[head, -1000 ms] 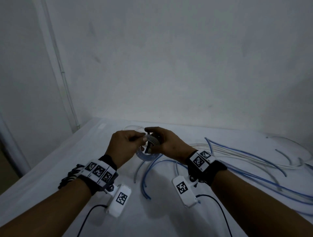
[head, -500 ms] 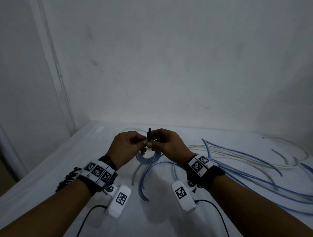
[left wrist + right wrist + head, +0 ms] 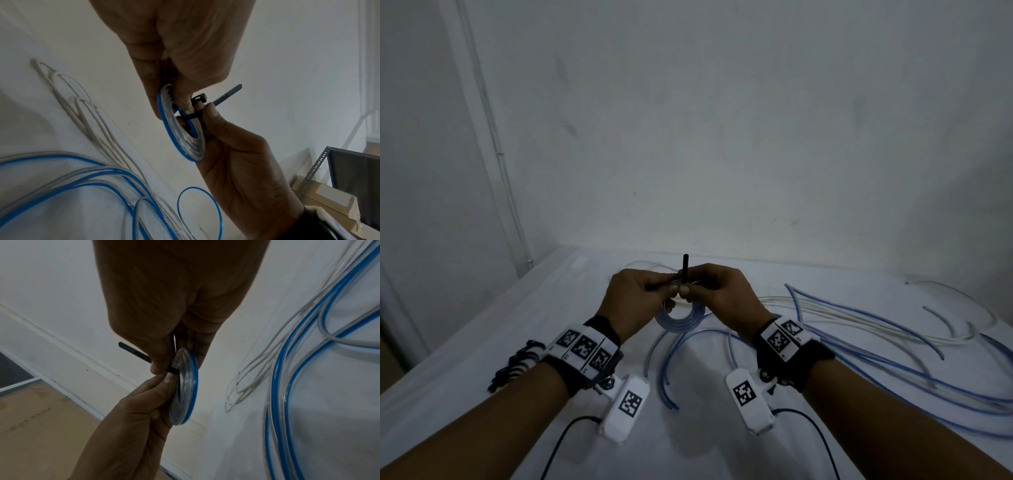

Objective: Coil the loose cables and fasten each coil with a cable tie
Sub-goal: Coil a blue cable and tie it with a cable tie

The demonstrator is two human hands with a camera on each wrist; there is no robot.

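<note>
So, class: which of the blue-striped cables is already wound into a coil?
The small coil held up between both hands, black cable tie looped around it; the other blue-striped cables lie loose on the table.

Blue, black and white over a pale desk

The small coil [image 3: 180,129] is clear tubing edged in bright blue, crossed by a plain black cable tie [image 3: 216,100]. On the white desk [image 3: 517,325] around the coil lie loose cables [image 3: 893,363], some clear with a blue stripe, some off-white. Both wrist bands [image 3: 585,346] are black, carrying white tags printed with black square-block patterns.
</note>
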